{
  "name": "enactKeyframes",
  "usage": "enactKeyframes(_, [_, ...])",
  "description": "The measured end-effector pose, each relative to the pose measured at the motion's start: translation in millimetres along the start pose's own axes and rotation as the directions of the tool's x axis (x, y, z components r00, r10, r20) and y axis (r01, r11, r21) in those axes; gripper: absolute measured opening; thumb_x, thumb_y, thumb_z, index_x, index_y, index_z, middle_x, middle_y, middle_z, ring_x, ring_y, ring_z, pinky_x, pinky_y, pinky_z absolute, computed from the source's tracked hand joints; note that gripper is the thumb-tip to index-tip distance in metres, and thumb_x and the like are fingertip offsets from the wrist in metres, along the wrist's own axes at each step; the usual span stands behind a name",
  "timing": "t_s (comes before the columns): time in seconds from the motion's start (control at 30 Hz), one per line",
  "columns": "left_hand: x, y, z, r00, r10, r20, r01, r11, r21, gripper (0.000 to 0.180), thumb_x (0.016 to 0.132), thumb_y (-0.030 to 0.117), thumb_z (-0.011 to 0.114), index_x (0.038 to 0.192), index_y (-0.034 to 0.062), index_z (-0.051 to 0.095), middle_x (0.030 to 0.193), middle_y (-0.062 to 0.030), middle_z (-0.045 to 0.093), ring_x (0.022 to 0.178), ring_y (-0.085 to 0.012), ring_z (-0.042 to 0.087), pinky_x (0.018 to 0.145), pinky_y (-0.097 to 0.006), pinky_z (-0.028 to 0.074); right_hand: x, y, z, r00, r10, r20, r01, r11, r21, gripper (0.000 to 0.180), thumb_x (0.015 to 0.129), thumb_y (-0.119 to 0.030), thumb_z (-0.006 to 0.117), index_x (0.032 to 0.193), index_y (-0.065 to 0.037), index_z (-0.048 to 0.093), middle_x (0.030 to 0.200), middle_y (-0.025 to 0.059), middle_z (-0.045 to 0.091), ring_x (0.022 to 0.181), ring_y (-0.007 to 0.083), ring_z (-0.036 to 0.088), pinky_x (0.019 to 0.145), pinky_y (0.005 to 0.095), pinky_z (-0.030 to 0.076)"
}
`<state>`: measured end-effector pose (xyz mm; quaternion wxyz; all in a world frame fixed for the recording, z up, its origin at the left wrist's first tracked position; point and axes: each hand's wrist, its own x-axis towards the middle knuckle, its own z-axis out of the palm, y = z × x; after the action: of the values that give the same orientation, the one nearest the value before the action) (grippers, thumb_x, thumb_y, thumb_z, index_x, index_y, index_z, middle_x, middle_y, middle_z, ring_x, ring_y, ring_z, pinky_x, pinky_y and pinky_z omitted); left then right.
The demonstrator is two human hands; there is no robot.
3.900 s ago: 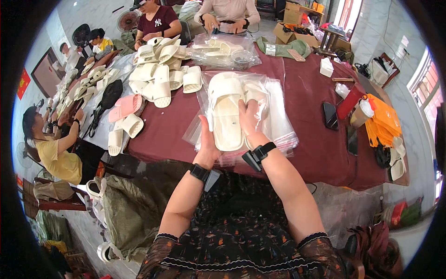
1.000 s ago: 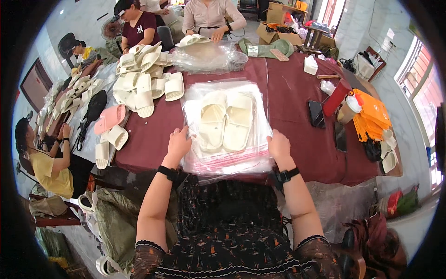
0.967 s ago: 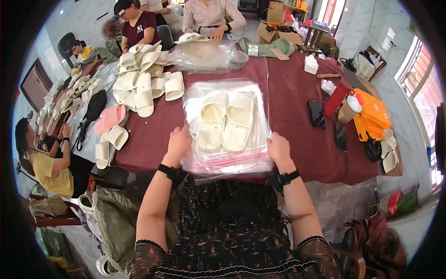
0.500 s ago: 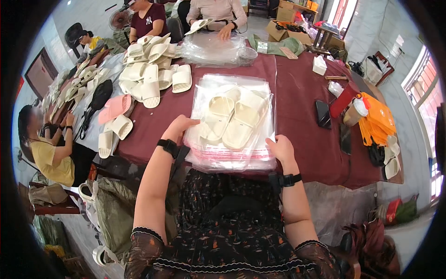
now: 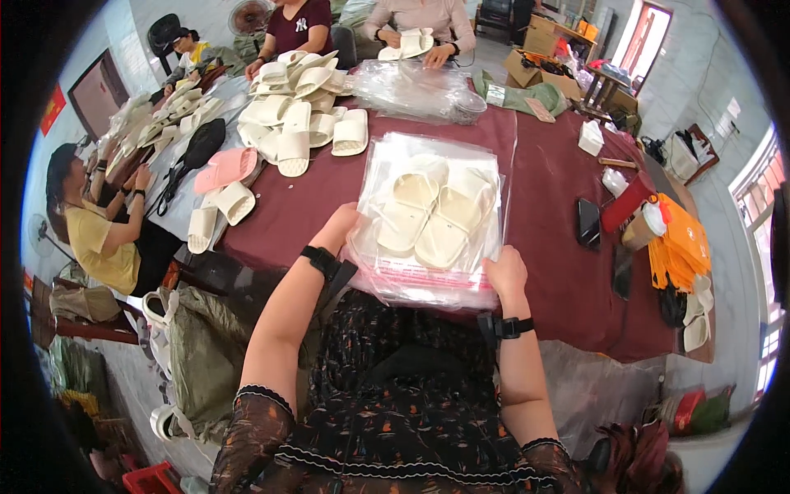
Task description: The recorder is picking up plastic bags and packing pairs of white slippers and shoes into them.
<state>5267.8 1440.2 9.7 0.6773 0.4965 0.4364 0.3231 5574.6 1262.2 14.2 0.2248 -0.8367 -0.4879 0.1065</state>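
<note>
A pair of cream slippers (image 5: 448, 222) lies side by side inside a transparent plastic bag (image 5: 380, 185), in front of me on the table. Beneath it is a stack of similar bags with pink strips (image 5: 411, 280) along the near edge. My left hand (image 5: 341, 226) is closed on the bag's left edge, its fingertips partly hidden under the plastic. At the lower right edge, my right hand (image 5: 507, 270) pinches the plastic with its fingers curled in.
On the maroon-covered table (image 5: 551, 247), a pile of cream slippers (image 5: 284, 115) and a pink slipper (image 5: 226, 170) lie left. Loose plastic bags (image 5: 411, 89) lie at the far side. Right are a phone (image 5: 588, 223), a drink cup (image 5: 643, 226) and orange bags (image 5: 685, 239). Co-workers sit around.
My view has shifted, so the table scene sits lower and farther right. Both hands stay on the bag's edges. The co-worker opposite has brought a raised slipper down between both hands.
</note>
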Motion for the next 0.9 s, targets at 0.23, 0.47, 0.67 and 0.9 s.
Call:
enactKeyframes(0.23, [-49, -19, -6, 0.980, 0.043, -0.193, -0.035, 0.998, 0.045, 0.034, 0.080, -0.001, 0.062, 0.113, -0.0098, 0.061, 0.103, -0.0161, 0.067, 0.088, -0.0229, 0.066, 0.076, -0.035, 0.053, 17, -12, -2, 0.994, -0.078, 0.073, 0.075, 0.996, 0.046, 0.036, 0.072, -0.023, 0.070, 0.093, 0.005, 0.061, 0.098, 0.0244, 0.064, 0.095, 0.0411, 0.062, 0.082, 0.0470, 0.050])
enactKeyframes(0.47, [-56, -9, 6, 0.962, 0.097, -0.254, -0.119, 0.990, -0.073, 0.033, 0.083, 0.002, 0.060, 0.114, -0.0106, 0.059, 0.099, -0.0130, 0.068, 0.082, -0.0201, 0.066, 0.071, -0.032, 0.053, 19, -13, 2, 0.992, -0.077, 0.100, 0.067, 0.993, 0.098, 0.036, 0.072, -0.023, 0.069, 0.094, 0.005, 0.061, 0.098, 0.0244, 0.064, 0.096, 0.0408, 0.062, 0.082, 0.0466, 0.049])
enactKeyframes(0.67, [-47, -22, -14, 0.944, 0.146, -0.295, -0.096, 0.980, 0.175, 0.030, 0.083, 0.005, 0.060, 0.109, -0.0097, 0.060, 0.098, -0.0126, 0.067, 0.084, -0.0188, 0.065, 0.071, -0.032, 0.052, 3, -29, 2, 0.992, -0.097, -0.079, 0.097, 0.995, -0.005, 0.044, 0.074, -0.023, 0.070, 0.108, 0.003, 0.060, 0.103, 0.0237, 0.064, 0.100, 0.0390, 0.061, 0.086, 0.0450, 0.048])
enactKeyframes(0.9, [-42, -32, -16, 0.909, 0.319, -0.269, -0.138, 0.838, 0.528, 0.039, 0.081, 0.008, 0.063, 0.116, -0.0057, 0.056, 0.102, -0.0205, 0.065, 0.093, -0.0303, 0.064, 0.078, -0.038, 0.052, 1, -16, 8, 0.988, -0.108, 0.114, 0.097, 0.991, 0.094, 0.052, 0.076, -0.021, 0.068, 0.120, 0.001, 0.051, 0.110, 0.0263, 0.056, 0.100, 0.0427, 0.058, 0.086, 0.0481, 0.048])
